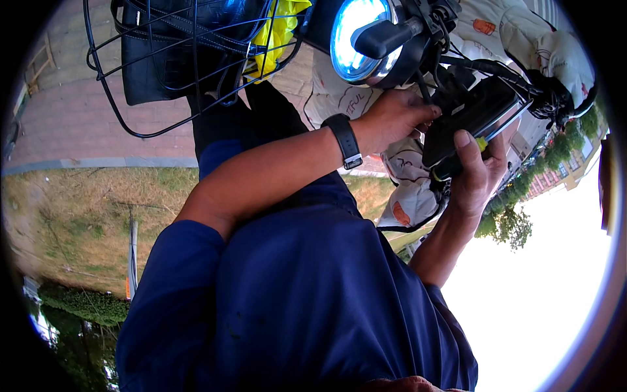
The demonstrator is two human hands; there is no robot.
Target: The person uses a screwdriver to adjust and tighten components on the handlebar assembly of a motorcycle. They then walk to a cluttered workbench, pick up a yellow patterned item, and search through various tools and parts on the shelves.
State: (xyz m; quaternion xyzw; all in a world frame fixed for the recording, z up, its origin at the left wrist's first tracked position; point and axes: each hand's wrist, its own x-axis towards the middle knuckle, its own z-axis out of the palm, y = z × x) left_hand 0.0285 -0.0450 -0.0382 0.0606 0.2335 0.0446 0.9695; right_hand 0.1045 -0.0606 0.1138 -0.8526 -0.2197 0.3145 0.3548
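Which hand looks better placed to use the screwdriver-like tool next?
Probably the right hand: it grips the screwdriver-like tool, whose metal shaft extends past its fingers. The left hand, fingertips close to the black box, shows no tool.

so up front i've got a white padded fabric cover with orange prints [346,101], a tangle of thin black cables [554,108] against it, plus a black thin-wire basket [153,136]. crumpled bright-yellow plastic [277,42] shows through the wires. pinkish brick paving [72,134] below.
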